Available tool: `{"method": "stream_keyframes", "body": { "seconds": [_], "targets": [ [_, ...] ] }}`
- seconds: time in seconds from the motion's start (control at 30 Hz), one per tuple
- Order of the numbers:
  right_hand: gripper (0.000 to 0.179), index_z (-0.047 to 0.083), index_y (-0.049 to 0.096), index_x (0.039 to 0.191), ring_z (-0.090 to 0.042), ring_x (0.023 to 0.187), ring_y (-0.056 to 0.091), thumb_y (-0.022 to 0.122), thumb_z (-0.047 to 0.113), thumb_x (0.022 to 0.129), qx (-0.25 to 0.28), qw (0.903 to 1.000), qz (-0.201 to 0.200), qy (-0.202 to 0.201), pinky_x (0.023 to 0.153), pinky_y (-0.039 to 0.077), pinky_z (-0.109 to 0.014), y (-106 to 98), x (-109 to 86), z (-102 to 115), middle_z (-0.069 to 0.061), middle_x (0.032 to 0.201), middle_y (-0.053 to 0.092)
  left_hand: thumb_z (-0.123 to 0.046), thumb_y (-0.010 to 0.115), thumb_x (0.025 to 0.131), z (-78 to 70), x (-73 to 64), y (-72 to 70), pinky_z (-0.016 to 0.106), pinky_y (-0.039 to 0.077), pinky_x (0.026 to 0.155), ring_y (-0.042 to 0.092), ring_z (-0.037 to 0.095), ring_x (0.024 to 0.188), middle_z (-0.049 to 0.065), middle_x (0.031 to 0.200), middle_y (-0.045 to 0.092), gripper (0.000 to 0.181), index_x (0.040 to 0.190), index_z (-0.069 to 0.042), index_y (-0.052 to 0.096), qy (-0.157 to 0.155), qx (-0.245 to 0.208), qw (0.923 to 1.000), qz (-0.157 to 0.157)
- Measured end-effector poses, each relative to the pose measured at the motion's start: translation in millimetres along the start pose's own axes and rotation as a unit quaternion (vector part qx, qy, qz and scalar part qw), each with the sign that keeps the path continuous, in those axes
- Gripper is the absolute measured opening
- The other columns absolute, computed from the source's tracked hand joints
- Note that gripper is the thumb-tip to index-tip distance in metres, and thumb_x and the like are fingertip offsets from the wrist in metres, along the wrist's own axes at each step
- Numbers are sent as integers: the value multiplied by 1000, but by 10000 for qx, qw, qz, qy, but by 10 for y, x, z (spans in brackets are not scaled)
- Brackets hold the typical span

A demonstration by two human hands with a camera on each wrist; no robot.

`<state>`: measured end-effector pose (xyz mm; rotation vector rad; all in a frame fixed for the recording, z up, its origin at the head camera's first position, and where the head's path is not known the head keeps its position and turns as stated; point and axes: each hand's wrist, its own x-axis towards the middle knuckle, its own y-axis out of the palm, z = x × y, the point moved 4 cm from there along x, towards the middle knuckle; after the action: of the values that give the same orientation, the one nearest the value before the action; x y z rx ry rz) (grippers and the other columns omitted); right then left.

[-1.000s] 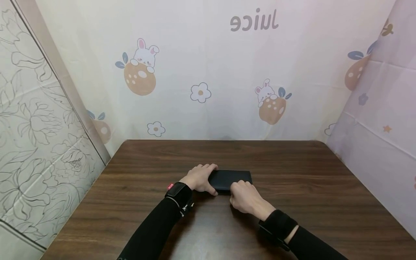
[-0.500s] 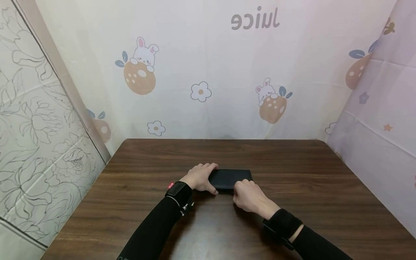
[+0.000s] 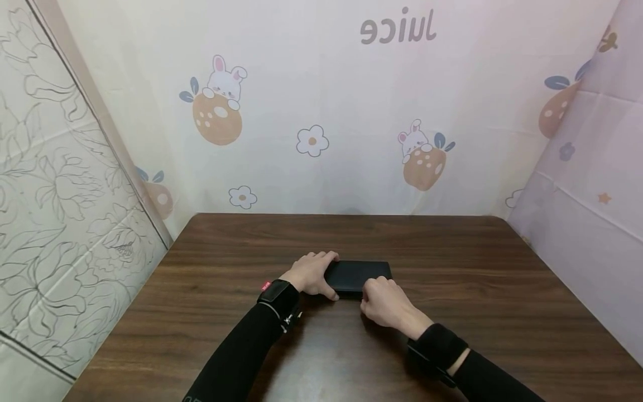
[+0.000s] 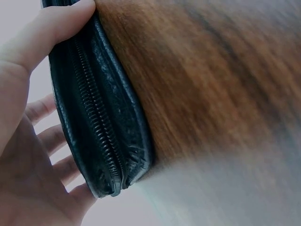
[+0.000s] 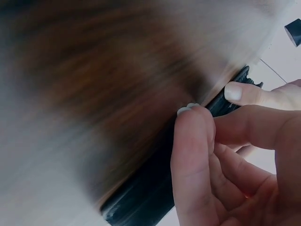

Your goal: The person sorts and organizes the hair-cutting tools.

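Observation:
A black zippered wallet (image 3: 358, 272) lies on the brown table. My left hand (image 3: 312, 273) grips its left end, thumb on the near side and fingers on the far side. In the left wrist view the zipper (image 4: 96, 110) runs along the wallet's near edge, its teeth meshed at this end. My right hand (image 3: 387, 304) has curled fingers and pinches at the zipper edge near the wallet's right end. The right wrist view shows thumb and forefinger meeting against the dark wallet (image 5: 146, 193); what lies between the fingertips is hidden.
The wood-grain table (image 3: 226, 240) spreads out around both hands. Behind it hangs a pale printed curtain (image 3: 311, 84), with a flower-patterned panel (image 3: 65, 195) on the left and a lilac cloth (image 3: 593, 240) on the right.
Between the first and second frames my right hand slides slightly right along the wallet's near edge, then stays put. My left hand keeps its grip. The head view shifts slightly.

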<state>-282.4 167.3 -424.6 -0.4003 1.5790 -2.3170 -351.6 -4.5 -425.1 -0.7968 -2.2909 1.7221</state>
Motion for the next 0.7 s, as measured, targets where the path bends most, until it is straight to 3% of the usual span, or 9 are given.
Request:
{"method": "stream_keyframes", "body": {
  "seconds": [0.2,0.43,0.7],
  "targets": [
    [29,16,62,60,-8,43,42,65,1,85,-24,9999,-26,-100,45,37,-26,25,31,54,8,49,46,-49,87,78,-10,6,8,46,43,102,48,26,126,1,148,50,88,150,-25,42,-59,-15,10000,22],
    [31,17,61,60,-8,42,40,64,1,86,103,9997,121,-182,44,34,-24,58,49,111,8,49,45,-49,86,78,-26,21,40,44,43,100,49,25,124,1,146,51,87,149,-25,43,17,-14,10000,-32],
    [23,11,67,67,-10,45,48,66,1,88,117,9996,158,-202,46,41,-27,58,79,160,6,55,52,-50,86,78,5,8,4,44,43,101,49,25,126,1,148,50,88,150,-25,43,-53,55,10000,-49]
  ]
}}
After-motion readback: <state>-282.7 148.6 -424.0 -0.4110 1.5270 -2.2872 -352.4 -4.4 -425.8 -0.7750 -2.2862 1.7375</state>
